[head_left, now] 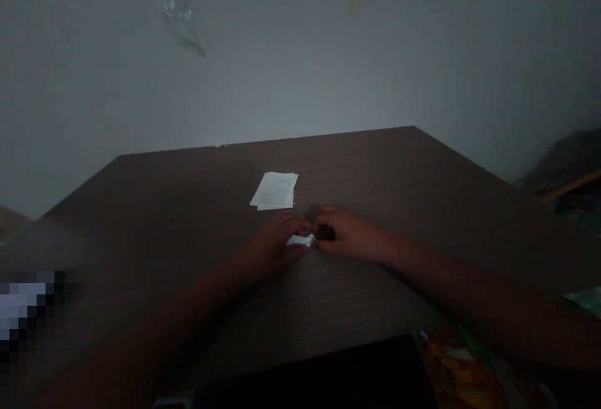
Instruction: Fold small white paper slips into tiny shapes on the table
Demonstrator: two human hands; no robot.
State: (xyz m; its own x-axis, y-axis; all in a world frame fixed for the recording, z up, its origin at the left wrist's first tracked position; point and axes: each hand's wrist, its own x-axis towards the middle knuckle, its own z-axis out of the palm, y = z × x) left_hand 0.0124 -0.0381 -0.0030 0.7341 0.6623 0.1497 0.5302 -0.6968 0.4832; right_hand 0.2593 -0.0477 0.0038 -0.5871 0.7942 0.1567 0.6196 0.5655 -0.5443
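Observation:
A small folded piece of paper point(299, 240), white with faint print, lies low over the table between my hands. My left hand point(280, 243) is closed on it, fingers above and thumb below. At the paper's right end, my right hand point(342, 232) curls with its thumb and fingertips against the tip. Its fingers form a loop with a dark gap inside. Just beyond my hands rests a small stack of printed sheets point(276, 190), slightly fanned out. The dim light hides the finer folds of the paper.
The dark wood-grain table point(375, 177) reaches back to a grey wall point(300, 71). At the left edge is a pixelated object point(23, 309). Colourful items point(462, 365) show below the table's front edge at the right. A dark shape point(570, 158) stands beyond the right side.

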